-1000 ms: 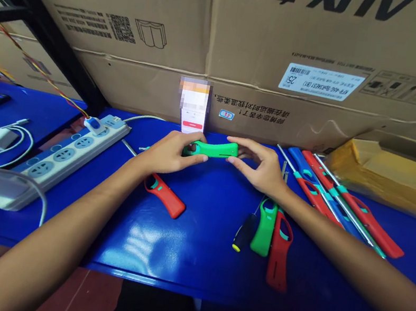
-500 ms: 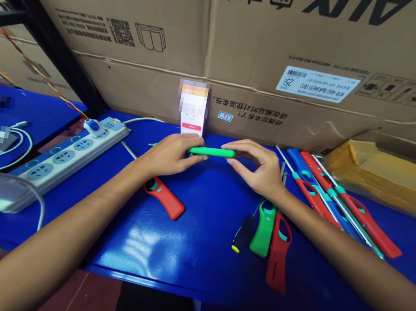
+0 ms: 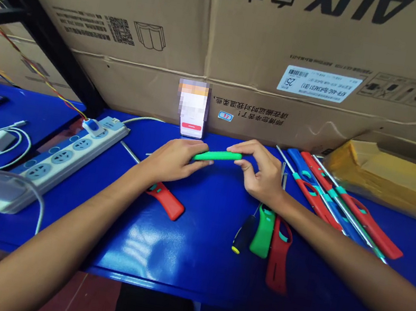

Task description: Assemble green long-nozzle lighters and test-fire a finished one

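Green lighter (image 3: 217,156) is turned edge-on vs 1s ago (head cam), above blue table (image 3: 199,202); L hand (image 3: 177,160) & R hand (image 3: 260,171) fingers pinch opp. ends. Carton (image 3: 250,29) behind: "AUX", upside-down; label (image 3: 319,84): "25", "(B1)".

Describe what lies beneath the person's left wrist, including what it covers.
On the blue table, a red handle shows on the wrist's near side and a metal rod on its far side. The left wrist covers the stretch between, so any join is hidden.
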Action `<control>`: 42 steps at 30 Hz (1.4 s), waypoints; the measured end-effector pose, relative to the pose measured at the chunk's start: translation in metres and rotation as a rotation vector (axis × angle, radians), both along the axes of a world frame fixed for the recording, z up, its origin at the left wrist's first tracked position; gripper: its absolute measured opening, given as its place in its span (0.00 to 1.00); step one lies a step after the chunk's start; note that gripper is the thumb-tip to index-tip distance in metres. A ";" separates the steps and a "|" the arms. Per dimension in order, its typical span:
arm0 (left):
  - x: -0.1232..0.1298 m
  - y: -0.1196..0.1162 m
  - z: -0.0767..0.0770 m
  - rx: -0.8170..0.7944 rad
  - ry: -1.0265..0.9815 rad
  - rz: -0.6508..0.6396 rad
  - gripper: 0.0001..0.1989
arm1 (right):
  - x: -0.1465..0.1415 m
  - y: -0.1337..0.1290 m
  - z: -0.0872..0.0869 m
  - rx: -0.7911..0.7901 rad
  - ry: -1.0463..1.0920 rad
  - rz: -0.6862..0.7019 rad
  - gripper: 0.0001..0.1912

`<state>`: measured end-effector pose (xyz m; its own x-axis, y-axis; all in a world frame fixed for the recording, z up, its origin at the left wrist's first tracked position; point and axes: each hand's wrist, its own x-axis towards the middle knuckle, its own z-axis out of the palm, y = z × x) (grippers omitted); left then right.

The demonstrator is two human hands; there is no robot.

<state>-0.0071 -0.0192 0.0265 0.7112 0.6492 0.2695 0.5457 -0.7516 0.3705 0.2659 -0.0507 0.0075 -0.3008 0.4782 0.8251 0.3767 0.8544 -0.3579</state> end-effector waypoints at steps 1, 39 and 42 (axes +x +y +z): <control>0.002 -0.002 -0.001 0.000 -0.002 0.007 0.15 | 0.000 0.000 -0.001 -0.010 0.003 -0.024 0.07; -0.033 0.029 0.005 0.034 0.012 0.208 0.21 | 0.021 0.030 -0.019 -0.478 -0.385 -0.143 0.10; -0.040 0.035 0.004 0.016 0.041 0.286 0.22 | 0.022 0.031 -0.019 -0.531 -0.403 -0.210 0.11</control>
<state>-0.0466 0.0161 0.0301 0.5105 0.8209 0.2561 0.7507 -0.5707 0.3329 0.2883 -0.0194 -0.0112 -0.3916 0.8675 0.3068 0.7058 0.4971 -0.5047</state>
